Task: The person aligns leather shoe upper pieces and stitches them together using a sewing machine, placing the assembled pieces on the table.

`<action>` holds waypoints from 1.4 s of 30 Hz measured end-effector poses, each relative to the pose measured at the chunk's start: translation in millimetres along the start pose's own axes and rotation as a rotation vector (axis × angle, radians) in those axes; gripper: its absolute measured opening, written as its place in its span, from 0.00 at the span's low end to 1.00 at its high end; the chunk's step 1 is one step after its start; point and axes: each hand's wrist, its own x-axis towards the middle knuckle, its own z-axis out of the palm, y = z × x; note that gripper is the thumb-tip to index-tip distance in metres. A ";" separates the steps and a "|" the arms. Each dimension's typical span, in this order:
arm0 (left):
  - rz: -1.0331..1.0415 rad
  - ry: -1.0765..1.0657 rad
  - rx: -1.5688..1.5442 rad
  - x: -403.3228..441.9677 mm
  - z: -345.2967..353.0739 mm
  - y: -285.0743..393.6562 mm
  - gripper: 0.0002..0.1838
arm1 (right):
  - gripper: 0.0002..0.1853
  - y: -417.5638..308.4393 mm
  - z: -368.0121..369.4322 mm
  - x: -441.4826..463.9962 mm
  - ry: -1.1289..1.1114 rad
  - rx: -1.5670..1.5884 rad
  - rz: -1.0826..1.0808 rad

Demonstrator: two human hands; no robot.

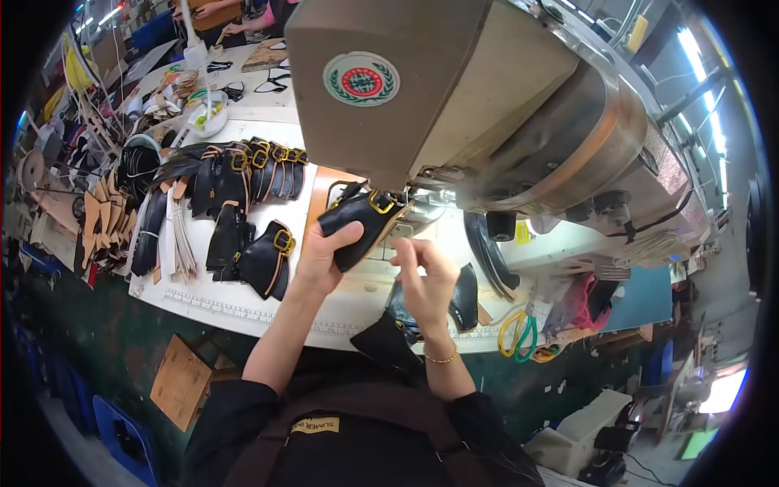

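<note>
My left hand (326, 253) grips a black leather piece (355, 223) with a gold buckle, thumb on top, at the needle area of a large sewing machine (389, 105). Just right of that piece is my right hand (423, 276), its fingers curled and pressed together; whether they hold anything is too small to tell. More black leather pieces (388, 334) lie beneath and beside my right wrist. To the left, a single buckled black piece (268, 258) rests on the white table (219, 302).
A row of buckled black pieces (258, 166) and tan leather strips (105, 217) lie at the left. Scissors with yellow and green handles (518, 334) are at the table's front right edge. Across the table, another person's hand (233, 29) shows. A wooden stool (180, 381) stands below left.
</note>
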 end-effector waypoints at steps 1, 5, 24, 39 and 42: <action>0.010 -0.005 0.023 0.4 0.3 1.2 0.15 | 0.05 -0.1 2.1 -2.0 -0.008 0.020 0.025; 0.044 -0.027 0.103 2.1 1.0 6.4 0.16 | 0.06 -3.2 14.5 -5.6 -0.023 0.090 0.097; -0.035 -0.042 -0.162 -13.8 5.0 -18.1 0.17 | 0.10 -15.7 20.8 -4.1 0.068 0.234 0.293; 0.052 -0.022 -0.008 -21.6 11.7 -47.2 0.22 | 0.16 -10.0 19.9 21.7 0.097 -0.577 -0.513; 0.056 0.097 -0.053 -26.4 25.4 -44.4 0.17 | 0.15 -15.6 19.4 19.7 0.045 -0.573 -0.425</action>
